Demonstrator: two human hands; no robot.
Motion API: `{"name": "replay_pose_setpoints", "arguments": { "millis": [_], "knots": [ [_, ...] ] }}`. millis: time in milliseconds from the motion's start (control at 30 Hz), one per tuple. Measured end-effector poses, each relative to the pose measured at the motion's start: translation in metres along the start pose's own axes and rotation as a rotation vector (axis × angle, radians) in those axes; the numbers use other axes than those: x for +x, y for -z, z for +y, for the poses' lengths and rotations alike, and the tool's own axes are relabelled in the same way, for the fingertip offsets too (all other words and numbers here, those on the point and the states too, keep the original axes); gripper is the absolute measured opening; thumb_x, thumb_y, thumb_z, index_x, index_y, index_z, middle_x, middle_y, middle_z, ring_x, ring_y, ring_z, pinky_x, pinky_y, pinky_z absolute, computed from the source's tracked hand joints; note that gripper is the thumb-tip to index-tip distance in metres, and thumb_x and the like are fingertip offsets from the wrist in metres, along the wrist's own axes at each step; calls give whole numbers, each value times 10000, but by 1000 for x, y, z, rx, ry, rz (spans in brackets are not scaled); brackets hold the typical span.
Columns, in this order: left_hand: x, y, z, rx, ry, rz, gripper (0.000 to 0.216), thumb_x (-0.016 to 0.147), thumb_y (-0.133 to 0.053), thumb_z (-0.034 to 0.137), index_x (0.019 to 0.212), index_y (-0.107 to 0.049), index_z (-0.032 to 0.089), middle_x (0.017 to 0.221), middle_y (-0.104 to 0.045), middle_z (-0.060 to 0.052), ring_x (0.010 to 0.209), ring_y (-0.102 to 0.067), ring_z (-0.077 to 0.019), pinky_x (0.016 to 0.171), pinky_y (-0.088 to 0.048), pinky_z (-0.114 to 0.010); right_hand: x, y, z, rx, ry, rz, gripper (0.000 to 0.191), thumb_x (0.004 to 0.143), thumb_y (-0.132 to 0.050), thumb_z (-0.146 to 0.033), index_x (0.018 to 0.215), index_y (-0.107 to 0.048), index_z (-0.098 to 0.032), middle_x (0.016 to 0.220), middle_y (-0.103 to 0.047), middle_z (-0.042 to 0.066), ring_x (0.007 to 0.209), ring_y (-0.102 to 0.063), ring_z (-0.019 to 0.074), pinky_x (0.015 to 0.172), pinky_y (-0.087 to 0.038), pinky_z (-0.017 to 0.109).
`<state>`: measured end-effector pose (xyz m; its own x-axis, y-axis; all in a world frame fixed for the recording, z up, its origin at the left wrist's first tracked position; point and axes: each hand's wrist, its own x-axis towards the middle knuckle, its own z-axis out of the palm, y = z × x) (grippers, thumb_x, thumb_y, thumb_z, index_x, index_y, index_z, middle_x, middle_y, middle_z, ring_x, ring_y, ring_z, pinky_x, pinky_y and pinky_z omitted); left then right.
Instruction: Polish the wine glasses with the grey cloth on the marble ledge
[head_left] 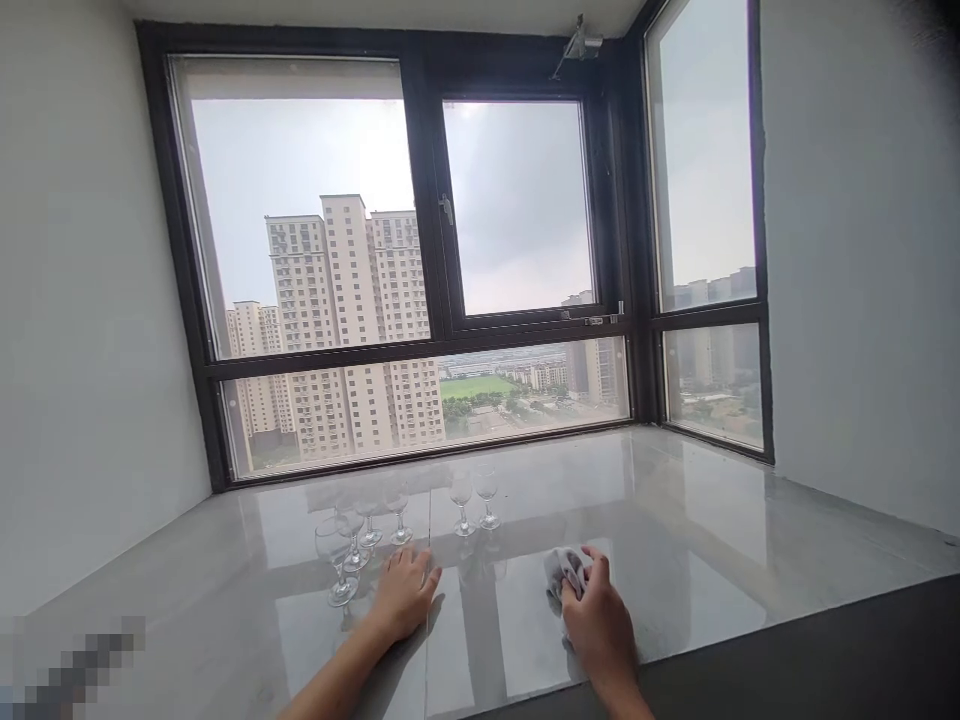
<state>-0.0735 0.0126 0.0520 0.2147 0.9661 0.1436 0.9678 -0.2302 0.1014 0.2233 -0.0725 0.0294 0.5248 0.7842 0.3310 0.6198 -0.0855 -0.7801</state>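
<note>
My right hand (602, 622) is closed around a crumpled grey cloth (564, 572), just above or against the glossy window sill (540, 660); I cannot tell whether the cloth touches the surface. With fingers spread, my left hand (406, 592) rests on the sill and holds nothing. Close to its left side stands a clear stemmed glass (341, 560), the nearest of several upright glasses in a slanting row. Two more stemmed glasses, one (462, 503) beside the other (487, 497), stand upright farther back, between my two hands.
Dark-framed windows (442, 345) border the sill at the back and right. White walls rise on the left (90, 300) and right (847, 300). The sill's front edge (750, 633) runs along the lower right. A thin tile seam (428, 660) crosses the surface.
</note>
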Motion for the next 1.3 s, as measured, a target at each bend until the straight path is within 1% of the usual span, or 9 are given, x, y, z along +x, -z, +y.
{"name": "replay_pose_setpoints", "arguments": {
  "millis": [133,233,333,433,533,667,800,1000,1300],
  "knots": [
    [12,-6,43,-78,-167,-48,627,969,-326,557,1481,-478,229,1602,-363,-133,1478,-309,-328,1202,-253,-486,0,0,0,-4,-5,-1,459,895,-365,-350,1329,-390,-201,1088,-709,114,979,-694,273,683,-458,309],
    [39,-3,65,-104,-99,-67,679,945,-388,577,1535,-390,242,1649,-260,-129,1485,-280,-375,1185,-249,-544,-1,2,-1,1,7,7,448,893,-371,-339,1318,-398,-199,1085,-711,116,1013,-695,266,701,-467,302],
    [65,0,71,-133,-32,-62,684,965,-342,586,1560,-332,249,1668,-186,-142,1482,-282,-393,1158,-254,-586,-2,3,-1,-1,20,18,432,897,-371,-332,1307,-413,-204,1081,-714,115,1011,-698,262,706,-471,301],
    [77,-1,65,-146,-41,-70,634,998,-254,556,1539,-378,249,1651,-251,-140,1469,-316,-377,1143,-264,-598,-2,3,-1,-2,15,18,432,905,-373,-332,1316,-414,-207,1086,-714,114,993,-700,263,702,-470,301],
    [72,-4,57,-138,-67,-72,586,1005,-274,507,1495,-453,242,1609,-365,-112,1473,-316,-344,1163,-242,-578,-2,2,0,1,20,21,436,907,-378,-331,1322,-417,-203,1097,-708,121,1006,-692,265,726,-471,301],
    [48,-5,42,-135,-104,-62,584,992,-319,521,1484,-471,247,1593,-400,-89,1474,-321,-305,1184,-251,-502,-4,5,-1,12,14,-14,455,922,-364,-370,1342,-409,-201,1106,-699,121,942,-695,256,686,-474,289],
    [9,-2,10,-173,-137,-46,566,981,-357,513,1470,-499,265,1575,-431,-80,1474,-336,-295,1196,-254,-486,-5,8,-3,-11,3,-18,477,918,-354,-389,1348,-401,-189,1101,-698,124,928,-688,266,678,-470,295],
    [-21,4,-35,-132,-15,-8,613,961,-377,502,1491,-476,211,1589,-395,-123,1472,-343,-310,1198,-256,-501,-2,1,2,-9,18,-18,461,912,-346,-397,1325,-403,-199,1096,-706,120,949,-688,281,668,-455,307],
    [-16,12,-30,-39,159,-48,714,942,-369,527,1575,-304,204,1634,-288,-160,1516,-228,-336,1208,-163,-537,2,-4,7,-6,38,-3,408,914,-363,-366,1291,-418,-221,1080,-712,111,958,-702,261,662,-446,291]
  ]
}}
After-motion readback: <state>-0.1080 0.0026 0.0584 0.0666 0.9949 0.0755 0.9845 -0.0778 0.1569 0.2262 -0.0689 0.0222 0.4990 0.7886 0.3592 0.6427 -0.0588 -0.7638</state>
